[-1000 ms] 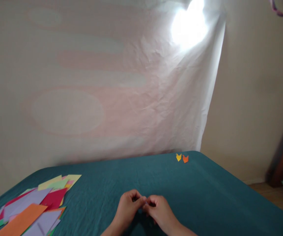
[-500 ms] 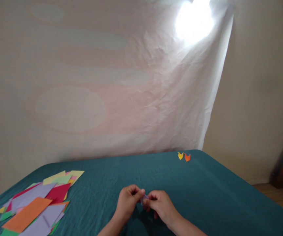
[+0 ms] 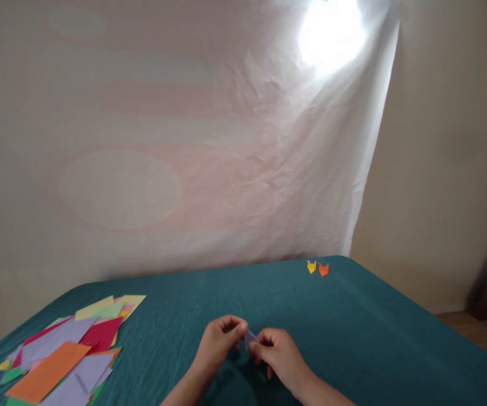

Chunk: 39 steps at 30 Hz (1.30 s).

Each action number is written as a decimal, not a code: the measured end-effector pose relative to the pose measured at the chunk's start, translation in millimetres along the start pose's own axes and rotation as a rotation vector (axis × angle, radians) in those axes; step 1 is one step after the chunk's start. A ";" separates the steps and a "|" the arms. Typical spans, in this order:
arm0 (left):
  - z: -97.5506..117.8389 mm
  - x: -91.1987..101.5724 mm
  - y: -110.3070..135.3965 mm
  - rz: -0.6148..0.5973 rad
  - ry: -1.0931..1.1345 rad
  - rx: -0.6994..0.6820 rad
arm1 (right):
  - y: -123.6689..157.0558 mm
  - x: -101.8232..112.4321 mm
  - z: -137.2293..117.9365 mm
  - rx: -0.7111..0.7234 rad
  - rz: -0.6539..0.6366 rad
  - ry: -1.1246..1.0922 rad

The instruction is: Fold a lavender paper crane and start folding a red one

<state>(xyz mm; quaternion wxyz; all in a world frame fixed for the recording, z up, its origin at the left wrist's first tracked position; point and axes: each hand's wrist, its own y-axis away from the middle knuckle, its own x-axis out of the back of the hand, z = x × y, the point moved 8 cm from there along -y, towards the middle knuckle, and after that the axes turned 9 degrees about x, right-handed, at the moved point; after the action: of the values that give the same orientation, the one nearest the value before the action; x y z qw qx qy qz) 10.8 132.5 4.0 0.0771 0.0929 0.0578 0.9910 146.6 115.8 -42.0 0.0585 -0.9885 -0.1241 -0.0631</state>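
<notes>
A small folded piece of lilac paper (image 3: 249,339) is held up just above the table, between my two hands. My left hand (image 3: 221,340) pinches its upper left corner with thumb and forefinger. From the other side, my right hand (image 3: 278,355) grips the lower right part between thumb and fingers. Part of the paper is hidden behind the fingertips, so its full shape cannot be made out.
On the dark green tablecloth (image 3: 176,316), a loose pile of coloured paper sheets (image 3: 49,372) lies at the left. Two small folded paper figures, one yellow (image 3: 311,267) and one orange (image 3: 323,270), rest near the far edge. Behind hangs a pale sheet (image 3: 226,186).
My hands have drawn slightly apart, and more of the lilac paper shows between them. The view has shifted a little.
</notes>
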 end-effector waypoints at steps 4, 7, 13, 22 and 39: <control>1.0 -10.5 5.3 0.063 -0.121 -0.055 | 4.1 -1.8 -8.9 0.041 -0.024 0.041; 9.0 -14.9 14.1 0.102 -0.292 -0.147 | 7.7 -3.3 -18.2 0.094 -0.041 0.094; 23.0 -18.1 26.2 0.178 -0.420 -0.232 | 7.3 -2.0 -22.1 0.128 -0.019 0.186; 23.1 11.8 15.0 0.304 -0.340 -0.195 | 8.7 -2.1 -17.2 0.091 -0.022 0.176; -19.5 -20.9 1.3 -0.124 0.013 0.088 | -1.5 14.5 3.7 0.067 0.121 -0.165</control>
<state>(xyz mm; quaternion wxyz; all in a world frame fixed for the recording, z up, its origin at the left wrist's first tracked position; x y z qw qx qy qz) 27.1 125.8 -18.6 0.1338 0.0860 0.1073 0.9814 160.6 121.1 -43.5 0.0849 -0.9935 -0.0706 0.0264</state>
